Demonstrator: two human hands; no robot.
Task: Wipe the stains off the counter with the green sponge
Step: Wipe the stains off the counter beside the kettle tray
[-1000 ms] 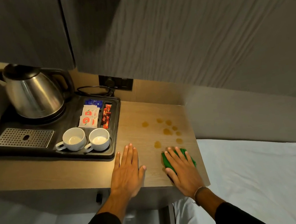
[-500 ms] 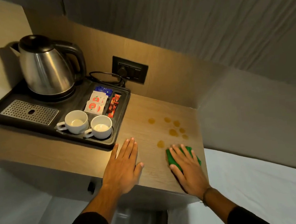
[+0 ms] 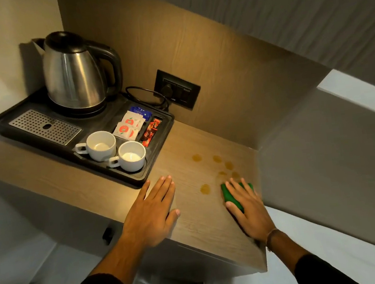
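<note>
The green sponge (image 3: 228, 195) lies on the wooden counter (image 3: 197, 219) near its right edge, mostly covered by my right hand (image 3: 246, 207), which presses flat on it with fingers spread. Several amber stains (image 3: 205, 188) dot the wood just beyond and left of the sponge, the farthest one (image 3: 196, 157) near the tray. My left hand (image 3: 151, 211) rests flat on the counter, palm down, fingers together, holding nothing.
A black tray (image 3: 139, 178) fills the counter's left part, carrying a steel kettle (image 3: 71, 73), two white cups (image 3: 101, 145), sachets (image 3: 129, 127) and a drip grate (image 3: 45, 126). A wall socket (image 3: 177, 92) with a cord sits behind. White bedding (image 3: 332, 253) lies to the right below.
The camera has tilted so the counter looks closer. My right hand has pushed the sponge slightly forward towards the stains. My left hand stays flat in place.
</note>
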